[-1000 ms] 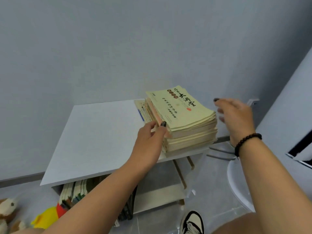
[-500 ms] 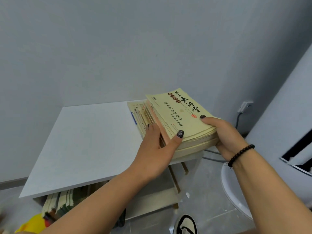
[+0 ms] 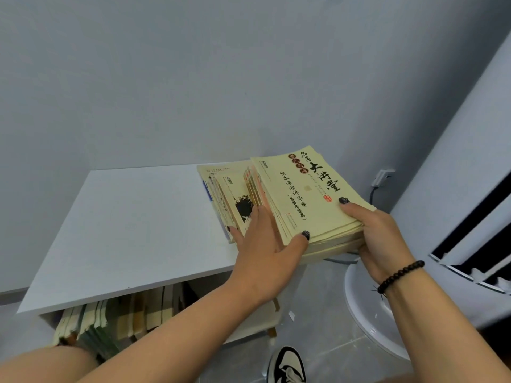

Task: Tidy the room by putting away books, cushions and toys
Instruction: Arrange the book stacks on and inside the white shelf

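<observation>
The left hand lies against the near left edge of the stack of books, its fingers straight and slipped in between the upper booklets and the lower ones, its thumb stretched across the near corner of the top cover. The right hand grips the stack's near right corner — thumb flat on the top cover, fingers curled underneath out of sight. A dark bead bracelet circles that wrist.

The stack is made of pale yellow booklets with black and red lettering on the cover; it sits at the right end of the white shelf top, its right side jutting past the shelf's edge. The upper booklets are tilted up on the left, showing a lower cover with a black ink blot.

Below the stack, under the shelf top, a row of more books stands upright in the open compartment. To the right of the stack a wall socket with a cable sits on the grey wall, and a white rounded object stands on the floor. Below the stack — near the frame's bottom edge — a black-and-white shoe shows.
</observation>
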`<state>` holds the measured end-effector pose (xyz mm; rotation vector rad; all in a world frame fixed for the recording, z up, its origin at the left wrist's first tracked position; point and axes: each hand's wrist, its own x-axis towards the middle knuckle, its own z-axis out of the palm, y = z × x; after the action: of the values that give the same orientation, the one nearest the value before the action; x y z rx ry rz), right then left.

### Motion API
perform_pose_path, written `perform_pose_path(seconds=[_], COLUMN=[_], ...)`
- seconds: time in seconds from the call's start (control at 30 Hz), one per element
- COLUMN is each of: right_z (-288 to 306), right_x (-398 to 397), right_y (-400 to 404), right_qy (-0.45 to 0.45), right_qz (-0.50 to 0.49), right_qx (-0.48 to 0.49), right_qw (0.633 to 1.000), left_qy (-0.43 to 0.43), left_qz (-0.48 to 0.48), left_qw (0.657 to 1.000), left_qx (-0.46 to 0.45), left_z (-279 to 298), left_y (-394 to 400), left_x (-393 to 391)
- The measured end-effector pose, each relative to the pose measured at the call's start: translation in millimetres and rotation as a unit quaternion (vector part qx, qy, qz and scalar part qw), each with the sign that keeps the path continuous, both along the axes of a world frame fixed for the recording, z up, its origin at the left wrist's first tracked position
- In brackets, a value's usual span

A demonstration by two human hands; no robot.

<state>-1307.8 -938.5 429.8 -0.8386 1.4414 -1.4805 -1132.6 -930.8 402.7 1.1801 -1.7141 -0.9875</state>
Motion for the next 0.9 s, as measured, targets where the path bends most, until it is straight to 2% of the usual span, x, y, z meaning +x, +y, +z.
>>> perform_pose_path(seconds=[0.1, 0.27, 0.37, 0.43, 0.53, 0.6, 0.73, 0.9], right_z=[5, 16, 22, 23, 20, 14, 1, -15], right_x=[5, 36, 67, 89, 126, 149, 190, 208], right_y=[2, -1, -7, -9, -15, -19, -21, -17], right_qy=[-0.013, -0.049, -0.008, 0.01, 0.082, 0.109, 0.152, 0.111], right_qz=[0.0, 0.033, 0.061, 0.084, 0.134, 0.158, 0.229, 0.291], right_qx=[-0.035, -0.106, -0.14, -0.153, -0.152, -0.125, -0.04, -0.013], right_qw=[0.999, 0.993, 0.988, 0.985, 0.976, 0.973, 0.961, 0.95], left_qy=[0.089, 0.209, 0.328, 0.396, 0.433, 0.447, 0.423, 0.395], left_qz=[-0.016, 0.037, 0.094, 0.07, 0.041, 0.071, 0.129, 0.168], left_qw=[0.996, 0.977, 0.939, 0.91, 0.888, 0.875, 0.876, 0.874], left_qx=[-0.012, -0.01, 0.036, 0.096, 0.149, 0.17, 0.194, 0.226], left_z=[7, 25, 29, 28, 22, 17, 6, -6], left_y=[-2, -16, -24, -24, -18, -12, -5, -9], left_x=[10, 44, 73, 92, 115, 132, 175, 207])
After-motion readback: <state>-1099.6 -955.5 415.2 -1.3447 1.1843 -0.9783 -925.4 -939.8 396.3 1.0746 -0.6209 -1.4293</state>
